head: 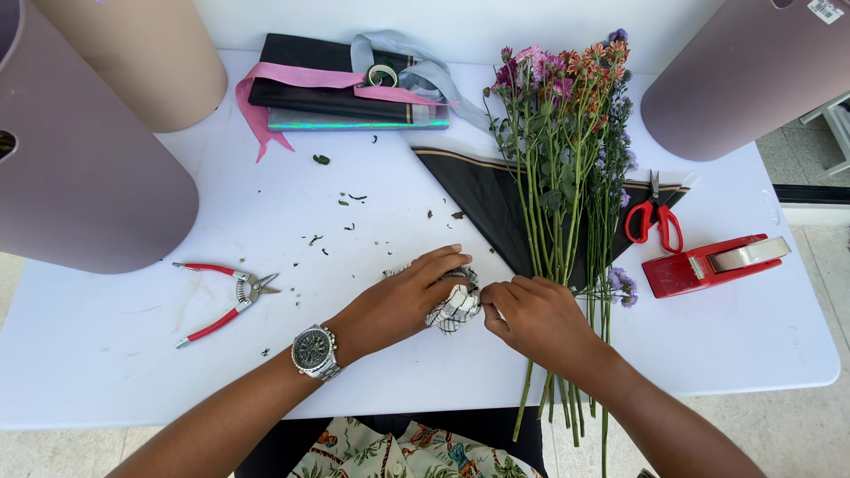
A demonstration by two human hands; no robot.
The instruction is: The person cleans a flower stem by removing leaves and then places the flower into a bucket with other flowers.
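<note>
We see the left hand (416, 288) lie flat on a checked cloth (458, 305). The right hand (531, 314) curls, its fingers (492, 296) pinching the cloth beside the flowers (567, 150).

Two bare forearms, no sleeves reaching the wrists. On the left wrist, just behind the left hand (412, 296), a round silver metal wristwatch (314, 350) with a dark dial and a linked steel band — chunky bezel, small sub-dials faintly visible. Right hand (536, 319) and wrist unadorned — no ring, no band. Below the forearms, a pale printed fabric garment (398, 451) patterned with green leaves and small orange-red figures.
</note>
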